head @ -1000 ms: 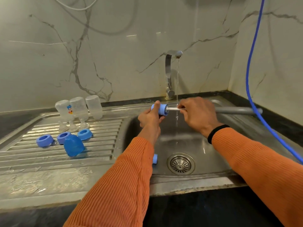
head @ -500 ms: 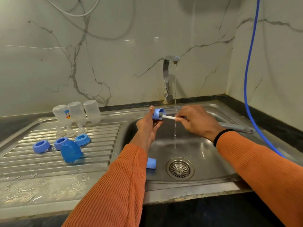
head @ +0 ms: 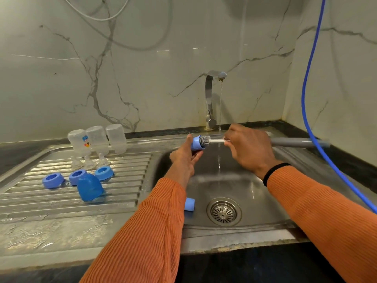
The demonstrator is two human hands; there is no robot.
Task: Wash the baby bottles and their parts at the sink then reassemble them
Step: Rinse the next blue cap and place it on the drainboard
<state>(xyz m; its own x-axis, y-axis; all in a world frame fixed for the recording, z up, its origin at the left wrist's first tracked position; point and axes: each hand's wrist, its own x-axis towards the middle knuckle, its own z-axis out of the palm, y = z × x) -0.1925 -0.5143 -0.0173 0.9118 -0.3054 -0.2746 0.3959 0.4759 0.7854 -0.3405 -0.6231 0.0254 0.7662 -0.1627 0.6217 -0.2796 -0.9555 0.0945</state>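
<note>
I hold a small blue bottle ring (head: 197, 143) in my left hand (head: 185, 158), with my fingers and thumb wrapped around it. It is up over the far left part of the sink (head: 234, 229), with its open side turned to the right. My right hand (head: 247, 148) is tight around a brush (head: 212, 141) with a thin white stem. The gray bristle tip sits right at the mouth of the ring, partly inside it. My two hands are near each other but do not touch. Water runs down from the tap (head: 212, 99) in a thin stream between my hands and lands in the sink. Down in the sink, to the left of the round drain (head: 223, 211), lies another small blue part (head: 189, 204), partly hidden by my orange sleeve. On the wet drain board (head: 61, 203) to the left, three clear bottles (head: 97, 140) stand upside down in a row at the far side. Just in front of them are three clear nipples (head: 89, 163). Nearer to me lie three blue rings (head: 76, 176) and one blue cap (head: 89, 186), which stands in front of the middle ring. A blue hose (head: 310, 78) hangs down on the right. A gray pipe (head: 297, 142) pokes out behind my right hand.
</note>
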